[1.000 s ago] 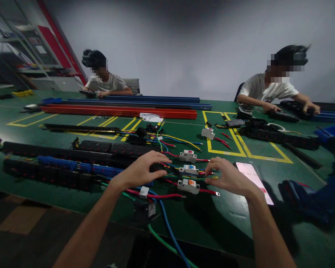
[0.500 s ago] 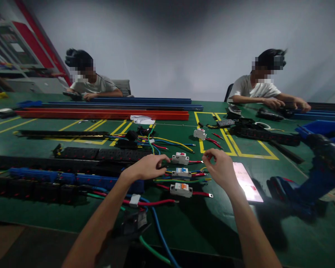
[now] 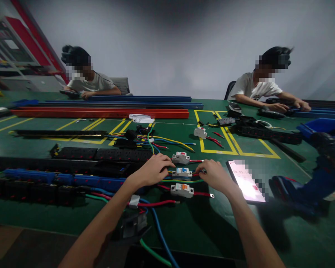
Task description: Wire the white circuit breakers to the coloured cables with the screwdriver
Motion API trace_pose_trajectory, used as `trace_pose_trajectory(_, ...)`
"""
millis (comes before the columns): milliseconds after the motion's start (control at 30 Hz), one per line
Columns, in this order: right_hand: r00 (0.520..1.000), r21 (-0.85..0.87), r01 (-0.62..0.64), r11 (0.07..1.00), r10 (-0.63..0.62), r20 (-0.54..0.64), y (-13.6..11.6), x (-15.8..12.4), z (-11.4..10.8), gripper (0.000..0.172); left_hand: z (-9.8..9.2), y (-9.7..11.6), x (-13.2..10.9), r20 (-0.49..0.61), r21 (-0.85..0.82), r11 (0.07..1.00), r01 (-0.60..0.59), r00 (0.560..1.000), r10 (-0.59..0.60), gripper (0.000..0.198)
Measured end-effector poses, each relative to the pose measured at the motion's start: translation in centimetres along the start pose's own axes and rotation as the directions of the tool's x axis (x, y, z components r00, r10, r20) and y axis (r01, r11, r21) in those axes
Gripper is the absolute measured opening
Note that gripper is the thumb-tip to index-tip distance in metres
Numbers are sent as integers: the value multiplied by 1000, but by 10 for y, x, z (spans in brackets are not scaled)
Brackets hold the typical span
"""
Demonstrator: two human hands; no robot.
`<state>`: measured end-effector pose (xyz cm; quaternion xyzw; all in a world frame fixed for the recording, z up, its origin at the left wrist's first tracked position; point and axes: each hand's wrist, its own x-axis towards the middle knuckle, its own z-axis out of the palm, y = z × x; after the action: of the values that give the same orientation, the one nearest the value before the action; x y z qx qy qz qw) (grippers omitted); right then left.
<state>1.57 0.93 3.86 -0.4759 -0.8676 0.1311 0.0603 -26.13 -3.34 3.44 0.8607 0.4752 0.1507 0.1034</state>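
Observation:
Three small circuit breakers lie in a column in front of me, with wires at both ends. The upper one has a red switch (image 3: 181,158), the middle one a blue switch (image 3: 182,172), the lower one an orange switch (image 3: 182,190). My left hand (image 3: 154,170) is at the left of the middle breaker, fingers apart and bent over its wires. On the other side, my right hand (image 3: 215,174) has its fingers curled on the wires (image 3: 194,174) of the middle breaker; their ends are hidden under it. A green-yellow wire (image 3: 188,181) runs below the middle breaker.
Black socket strips (image 3: 80,153) and a blue strip (image 3: 97,181) lie left. A lit phone (image 3: 247,182) and a blue power drill (image 3: 304,186) are at right. Another breaker (image 3: 200,133) lies farther back. Two people sit across the table, behind red (image 3: 100,113) and blue rails.
My right hand has moved down and slightly left, from the upper breaker's wire to the middle breaker's wires. My left hand has shifted slightly right. The breakers stay in place.

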Motion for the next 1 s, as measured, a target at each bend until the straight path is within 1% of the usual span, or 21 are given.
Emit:
trace_pose_trajectory(100,1000,-1,8,1000,-8,4,1,0,3,26,2,5,2,11,-22,1000,-2,1000,2,28)
trace_pose_trajectory(233,1000,3,7,1000,-7,-4,1,1,8,20,3,5,2,25,-63,998,-11,1000,13,30)
trace_pose_trajectory(367,1000,12,14,1000,-14,-7,-2,1,9,17,6,2,3,15,-79,997,-15,1000,16,27)
trace_pose_trajectory(667,1000,57,24,998,-24,6,-1,1,10,17,7,2,3,13,-76,997,-12,1000,13,26)
trace_pose_trajectory(767,999,97,25,995,-21,-34,0,-1,3,22,7,4,2,-2,-99,995,-7,1000,7,30)
trace_pose_trajectory(833,997,166,31,986,-19,-73,-1,-4,-8,22,5,5,1,-32,-140,990,2,999,-6,38)
trace_pose_trajectory(867,997,209,35,977,-20,-71,-1,-7,-14,22,3,5,0,-58,-166,986,9,998,-19,39)
trace_pose_trajectory(900,999,252,40,967,-30,-43,-1,-10,-21,22,1,5,0,-96,-195,981,17,995,-36,39)
trace_pose_trajectory(933,999,287,46,957,-53,15,-1,-14,-27,23,-1,4,0,-143,-224,974,23,988,-56,37)
trace_pose_trajectory(1000,976,327,52,944,-117,183,-1,-20,-35,22,-8,4,-2,-231,-281,959,28,968,-96,31)
